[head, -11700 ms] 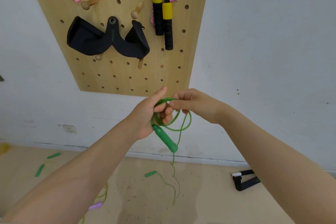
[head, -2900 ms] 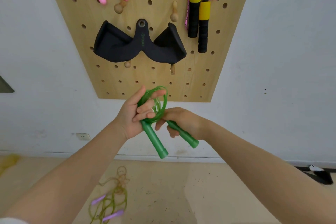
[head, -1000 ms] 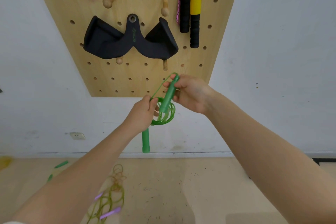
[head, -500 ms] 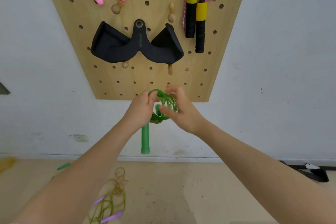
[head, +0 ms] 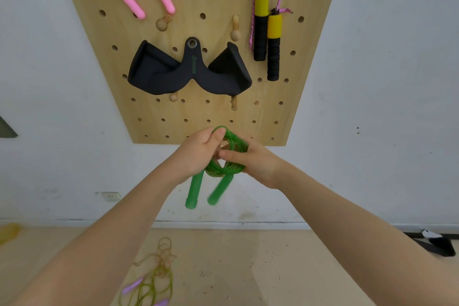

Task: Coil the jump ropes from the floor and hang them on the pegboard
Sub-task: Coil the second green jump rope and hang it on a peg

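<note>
Green jump rope (head: 227, 154), glossy translucent plastic, is tightly coiled; left hand (head: 198, 154) and right hand (head: 258, 164) both grip it, its two handles dangling.

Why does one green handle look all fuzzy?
Head view: the right-hand green handle is smeared by motion blur, while the other handle beside it looks sharper; the wide lens also makes the pegboard taper toward the bottom.
</note>
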{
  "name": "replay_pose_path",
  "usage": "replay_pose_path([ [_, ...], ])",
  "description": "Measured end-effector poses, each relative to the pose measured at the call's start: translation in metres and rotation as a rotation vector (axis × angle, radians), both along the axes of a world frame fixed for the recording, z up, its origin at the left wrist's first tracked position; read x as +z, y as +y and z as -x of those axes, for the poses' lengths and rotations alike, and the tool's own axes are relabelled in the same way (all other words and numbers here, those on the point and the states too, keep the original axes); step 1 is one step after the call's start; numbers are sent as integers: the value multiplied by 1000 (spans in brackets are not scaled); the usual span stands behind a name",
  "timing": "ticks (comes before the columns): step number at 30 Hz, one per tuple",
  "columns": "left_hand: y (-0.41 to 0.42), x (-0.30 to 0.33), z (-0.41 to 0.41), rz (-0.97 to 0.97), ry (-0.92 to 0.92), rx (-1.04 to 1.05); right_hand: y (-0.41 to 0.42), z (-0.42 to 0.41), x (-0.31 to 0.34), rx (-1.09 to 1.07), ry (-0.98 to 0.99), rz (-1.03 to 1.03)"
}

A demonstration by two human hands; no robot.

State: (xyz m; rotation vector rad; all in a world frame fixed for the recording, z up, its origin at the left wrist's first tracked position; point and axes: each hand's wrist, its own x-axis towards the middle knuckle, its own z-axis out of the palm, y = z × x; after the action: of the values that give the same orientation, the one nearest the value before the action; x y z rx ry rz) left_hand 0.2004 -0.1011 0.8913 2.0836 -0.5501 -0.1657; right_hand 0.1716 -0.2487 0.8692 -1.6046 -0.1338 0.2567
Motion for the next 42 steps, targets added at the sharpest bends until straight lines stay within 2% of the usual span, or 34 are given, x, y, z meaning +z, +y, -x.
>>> replay_pose_path([
  [4, 0, 2, -1, 43, 42, -29, -12, -3, 1, -104, -15, 140],
  [7, -3, -1, -3, 10, 76, -14, -17, -3, 4, -77, -46, 278],
  [13, -9, 8, -14, 36, 64, 38, -1, -12, 17, -232, -388, 512],
  [18, -13, 30, -32, 78, 3, 60, -2, -29, 42, -233, -411, 419],
  [24, -19, 59, -60, 300, -49, 82, -10, -58, 79, -285, -461, 245],
  [28, -26, 72, -79, 320, -96, 72, -23, -75, 95, -234, -518, 238],
  [35, -29, 91, -103, 445, 19, 11, -44, -117, 123, -114, -538, 240],
  [38, -13, 89, -115, 592, 108, 53, -32, -134, 133, -26, -534, 230],
  [42, 21, 85, -131, 689, 94, 156, 0, -163, 134, 21, -569, 170],
])
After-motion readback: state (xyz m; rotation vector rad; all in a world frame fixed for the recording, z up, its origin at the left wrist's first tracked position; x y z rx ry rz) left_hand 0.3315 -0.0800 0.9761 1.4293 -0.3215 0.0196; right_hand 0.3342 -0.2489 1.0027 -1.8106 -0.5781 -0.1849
